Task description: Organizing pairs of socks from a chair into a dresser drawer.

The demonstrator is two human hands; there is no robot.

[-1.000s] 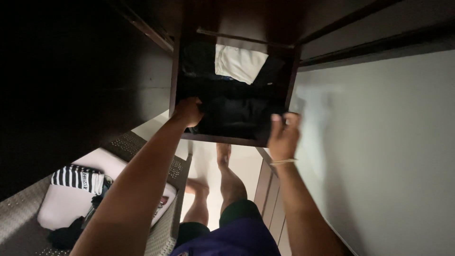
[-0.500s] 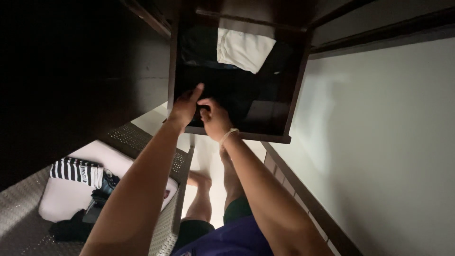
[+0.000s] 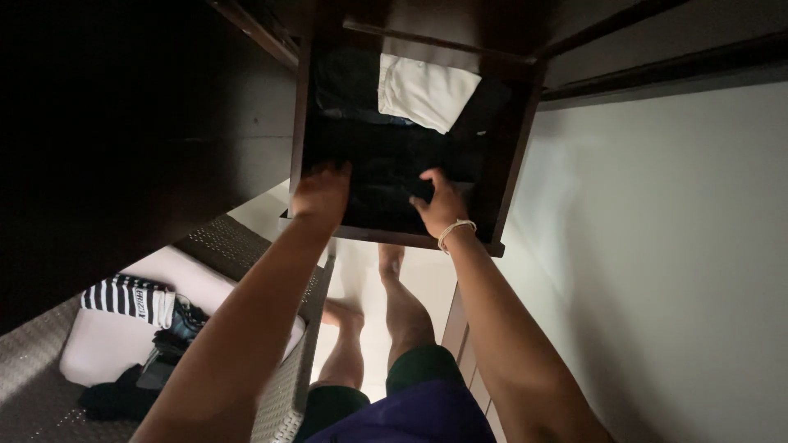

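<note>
1. The scene is dim overall; the far left is almost black, with no detail readable.
2. The pale wall (image 3: 673,246) on the right is the brightest large area, evenly lit, with soft shadow beside the open drawer (image 3: 410,238).
3. The drawer's inside is very dark; only a white folded cloth (image 3: 425,89) stands out clearly.
4. Both forearms are shaded and slightly soft.
5. Straight lines bend toward the edges, a wide-angle stretch.

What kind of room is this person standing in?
Probably a bedroom or closet corner at home. Both hands, left hand and right hand, press dark folded clothes in an open wooden drawer, beside a white folded garment. A woven laundry basket stands on the floor.
</note>
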